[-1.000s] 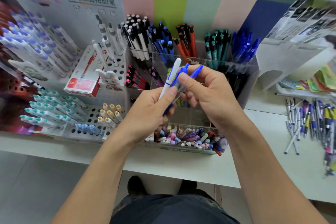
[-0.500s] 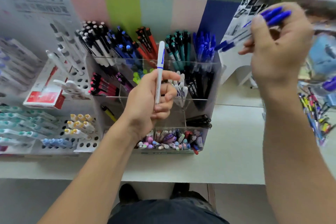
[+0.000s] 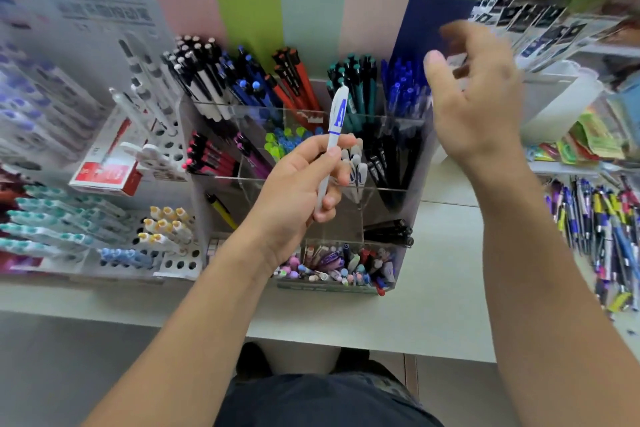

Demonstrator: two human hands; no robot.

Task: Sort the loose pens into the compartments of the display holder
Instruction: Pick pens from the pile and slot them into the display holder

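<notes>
Fingers and thumb of the left hand (image 3: pixel 298 191) pinch one white pen (image 3: pixel 331 146) near its lower end; its long axis runs close to upright, the capped tip with blue lettering pointing up and leaning slightly right. It hangs over the middle row of the clear display holder (image 3: pixel 391 191), just in front of a compartment holding a few similar white pens (image 3: pixel 356 166). Right of it, over the holder's right edge, the right hand (image 3: pixel 474 94) is raised, fingers spread and loosely bent, gripping nothing. Behind, the back row holds five bunches: black-and-white, dark blue, red, teal (image 3: pixel 356 83) and bright blue pens (image 3: pixel 403 87), too many to count. Loose pens (image 3: pixel 599 229) lie scattered on the table (image 3: pixel 433 305) far right.
</notes>
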